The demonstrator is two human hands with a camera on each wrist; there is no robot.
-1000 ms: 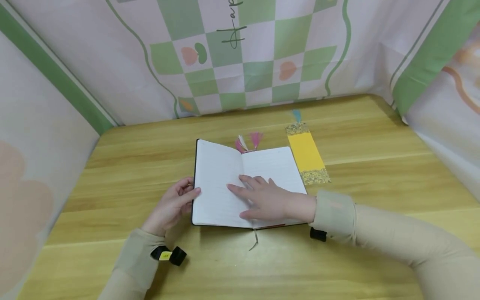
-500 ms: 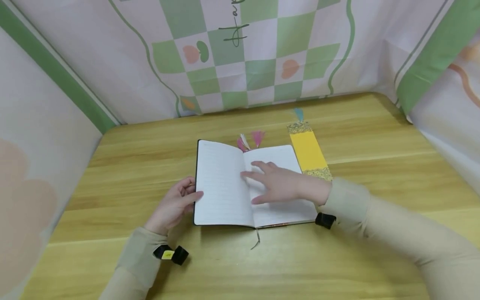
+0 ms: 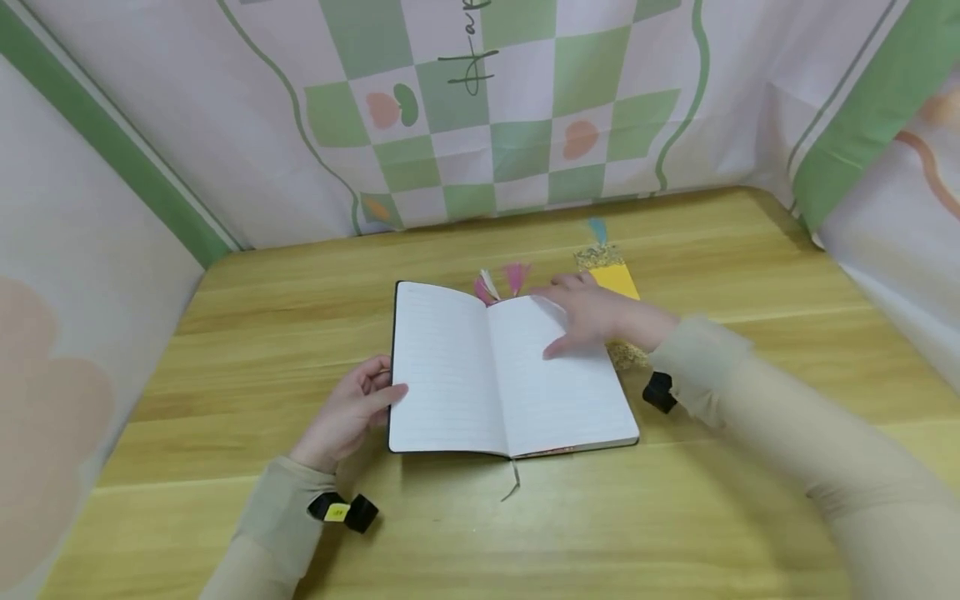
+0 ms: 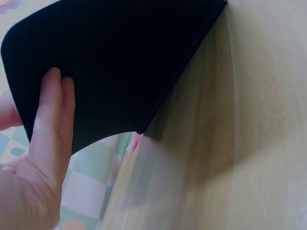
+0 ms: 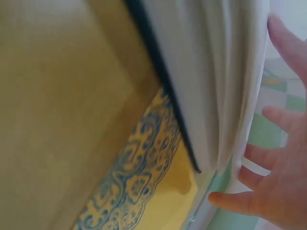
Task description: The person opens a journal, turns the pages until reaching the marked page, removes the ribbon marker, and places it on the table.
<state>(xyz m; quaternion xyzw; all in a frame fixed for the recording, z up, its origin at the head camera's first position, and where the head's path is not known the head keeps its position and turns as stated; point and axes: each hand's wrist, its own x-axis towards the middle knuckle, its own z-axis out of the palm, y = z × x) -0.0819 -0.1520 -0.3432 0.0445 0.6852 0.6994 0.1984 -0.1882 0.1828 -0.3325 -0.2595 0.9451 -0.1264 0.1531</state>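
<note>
Right hand [image 3: 596,310] has moved toward far right, fingers spread, gripping nothing | left hand [image 3: 351,408] pinches book [image 3: 450,375] by left edge | it sits open on surface [image 3: 487,542], left of yellow card [image 3: 619,282] | best hold it still, press softly

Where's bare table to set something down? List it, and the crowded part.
Bare table: left of the notebook, beyond the left hand; right of the yellow bookmark; in front, nearer than the ribbon. Crowded: the notebook's far right, with bookmark, pink tassels and right hand.
</note>
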